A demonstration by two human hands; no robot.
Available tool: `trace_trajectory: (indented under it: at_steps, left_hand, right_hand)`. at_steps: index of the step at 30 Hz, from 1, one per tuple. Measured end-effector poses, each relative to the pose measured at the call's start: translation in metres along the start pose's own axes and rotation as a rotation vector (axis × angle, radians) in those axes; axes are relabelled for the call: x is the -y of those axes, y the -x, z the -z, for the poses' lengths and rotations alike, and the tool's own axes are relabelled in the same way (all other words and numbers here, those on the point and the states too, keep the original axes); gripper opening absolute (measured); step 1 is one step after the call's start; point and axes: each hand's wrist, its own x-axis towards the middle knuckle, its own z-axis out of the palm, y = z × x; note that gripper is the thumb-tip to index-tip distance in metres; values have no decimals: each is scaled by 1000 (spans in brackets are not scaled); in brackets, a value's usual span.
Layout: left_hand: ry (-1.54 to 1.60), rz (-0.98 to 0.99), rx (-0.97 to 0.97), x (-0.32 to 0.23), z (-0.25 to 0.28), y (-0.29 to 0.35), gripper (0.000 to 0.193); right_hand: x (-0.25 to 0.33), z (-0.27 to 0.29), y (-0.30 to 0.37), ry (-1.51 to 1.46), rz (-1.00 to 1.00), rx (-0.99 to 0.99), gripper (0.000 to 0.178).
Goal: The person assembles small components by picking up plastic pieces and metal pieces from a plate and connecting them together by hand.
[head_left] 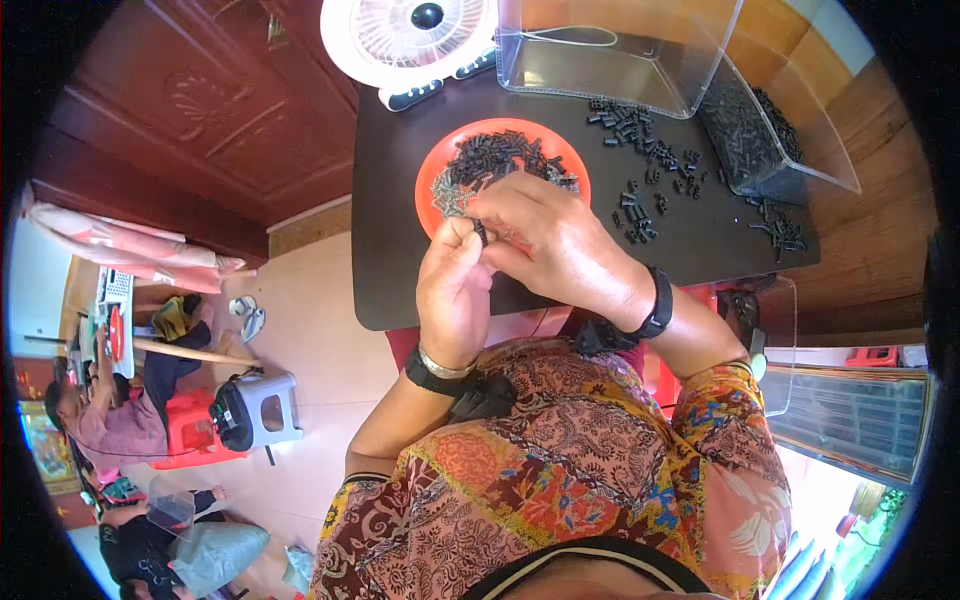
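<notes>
Between the thumb and fingers of my left hand [452, 285] is a small black cylindrical part [479, 232], held upright at the near edge of a red-orange plate [429, 195]. My right hand [560, 240] reaches over the plate from the right. Its fingers are bent together close beside the black part, and whatever they pinch is hidden. On the plate lies a heap of black tubular parts [492, 154], with small silvery metal pieces [446, 193] along its left side. My right hand covers the plate's near part.
The plate stands on a dark table [395, 250]. Behind it are a white fan [410, 45] and a clear plastic bin [600, 100]. Loose black parts [638, 215] lie to the right, beside another clear bin [755, 175] of parts. A person in pink [125, 430] sits far left.
</notes>
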Motion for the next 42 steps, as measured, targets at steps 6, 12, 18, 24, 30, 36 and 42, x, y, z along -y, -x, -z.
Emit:
trace_trajectory:
  at_steps: [6,12,18,24,30,36,42]
  left_hand:
    - [23,-10,-25,0,-5,-1,9]
    - [-29,-29,-70,10,2,-3,12]
    - [-85,-12,-68,-1,-9,1,10]
    - [-109,57,61,4,0,-2,26]
    - [-66,70,75,-1,-26,-4,24]
    - [-17,135,98,2,-31,-11,16]
    - [-23,125,138,5,-21,-10,11]
  right_hand:
    - [-3,0,0,172,125,-16,31]
    - [-6,-4,7,254,127,30,29]
    - [-9,-3,11,167,112,-54,31]
    - [-5,17,10,180,145,5,32]
    - [-5,23,11,154,190,-25,36]
    - [-9,34,17,-217,-90,-9,33]
    - [-9,34,16,-295,-131,19,32]
